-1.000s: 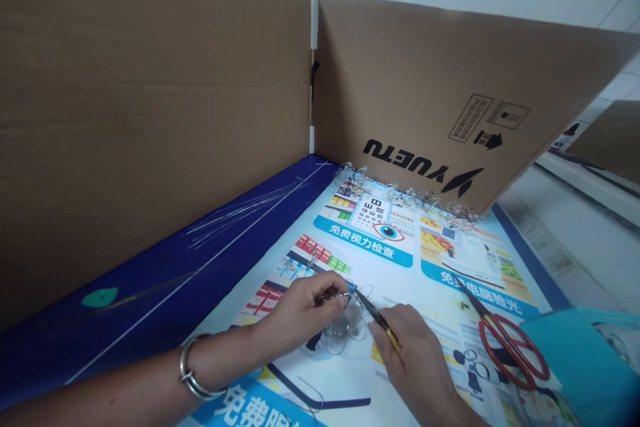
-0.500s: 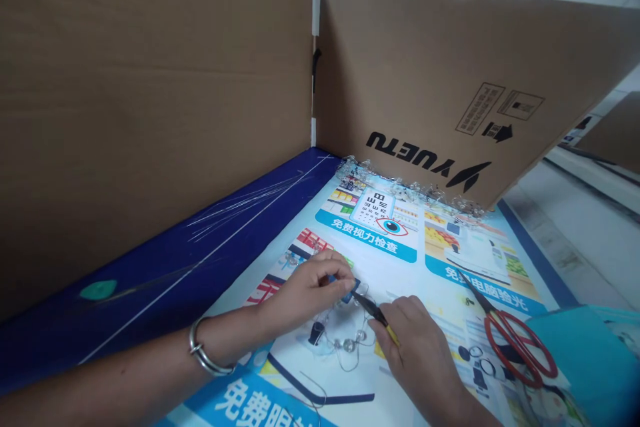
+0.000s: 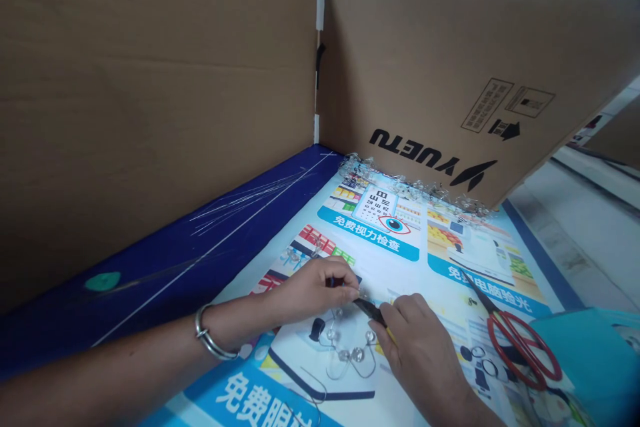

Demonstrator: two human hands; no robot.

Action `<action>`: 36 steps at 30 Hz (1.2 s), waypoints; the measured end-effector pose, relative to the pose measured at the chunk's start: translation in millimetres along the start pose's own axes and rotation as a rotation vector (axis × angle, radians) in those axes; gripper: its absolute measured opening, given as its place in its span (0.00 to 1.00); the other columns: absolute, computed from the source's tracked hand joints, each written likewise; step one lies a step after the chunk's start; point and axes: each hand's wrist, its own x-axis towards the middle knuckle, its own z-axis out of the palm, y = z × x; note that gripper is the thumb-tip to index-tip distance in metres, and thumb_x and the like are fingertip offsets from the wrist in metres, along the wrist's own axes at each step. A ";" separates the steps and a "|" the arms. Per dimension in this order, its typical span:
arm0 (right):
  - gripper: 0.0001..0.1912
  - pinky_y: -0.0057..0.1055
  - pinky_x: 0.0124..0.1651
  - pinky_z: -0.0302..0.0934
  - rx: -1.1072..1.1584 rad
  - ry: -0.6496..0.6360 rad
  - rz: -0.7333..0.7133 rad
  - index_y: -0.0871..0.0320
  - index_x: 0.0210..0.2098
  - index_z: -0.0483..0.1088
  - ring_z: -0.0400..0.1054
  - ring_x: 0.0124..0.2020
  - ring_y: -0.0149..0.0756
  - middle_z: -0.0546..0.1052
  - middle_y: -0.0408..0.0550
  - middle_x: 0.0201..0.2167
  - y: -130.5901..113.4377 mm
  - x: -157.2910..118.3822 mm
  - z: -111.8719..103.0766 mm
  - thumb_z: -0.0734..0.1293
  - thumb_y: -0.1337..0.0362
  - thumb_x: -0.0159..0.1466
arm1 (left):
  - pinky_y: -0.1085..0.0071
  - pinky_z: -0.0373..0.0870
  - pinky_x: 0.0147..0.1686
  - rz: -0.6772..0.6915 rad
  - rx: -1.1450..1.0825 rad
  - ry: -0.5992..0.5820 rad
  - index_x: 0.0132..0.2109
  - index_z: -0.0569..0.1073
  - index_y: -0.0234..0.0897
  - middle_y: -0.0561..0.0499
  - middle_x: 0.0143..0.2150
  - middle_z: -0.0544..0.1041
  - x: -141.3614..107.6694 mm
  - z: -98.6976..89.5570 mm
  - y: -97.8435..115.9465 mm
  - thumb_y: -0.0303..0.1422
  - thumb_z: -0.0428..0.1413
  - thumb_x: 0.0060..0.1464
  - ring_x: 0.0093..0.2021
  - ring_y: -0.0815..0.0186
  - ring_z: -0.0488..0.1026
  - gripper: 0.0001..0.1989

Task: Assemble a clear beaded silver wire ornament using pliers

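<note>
From the head cam, we're working on a printed Chinese poster (image 3: 480, 260), with a blue cloth strip (image 3: 150, 280) and cardboard panels (image 3: 150, 93) walling it in. Clear plastic scraps (image 3: 415, 185) are lying along the far panel. Our left hand (image 3: 315, 290) is pinching a small blue bit (image 3: 331, 282), fingers pressed together, just above clear beads on wire (image 3: 357, 355) on the poster. Our right hand (image 3: 423, 347) is gripping yellow-handled needle-nose pliers (image 3: 371, 311), fingers curled round them. Red-handled scissors (image 3: 520, 350) are sitting nearby, beside a teal card (image 3: 585, 360).
</note>
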 end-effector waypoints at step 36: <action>0.08 0.35 0.31 0.53 -0.102 -0.018 0.005 0.56 0.28 0.66 0.59 0.31 0.41 0.66 0.50 0.27 -10.7 -1.9 -16.3 0.59 0.62 0.61 | 0.79 0.53 0.20 -0.178 0.139 0.133 0.28 0.66 0.34 0.56 0.21 0.66 -8.2 10.4 3.2 0.30 0.49 0.50 0.22 0.74 0.60 0.05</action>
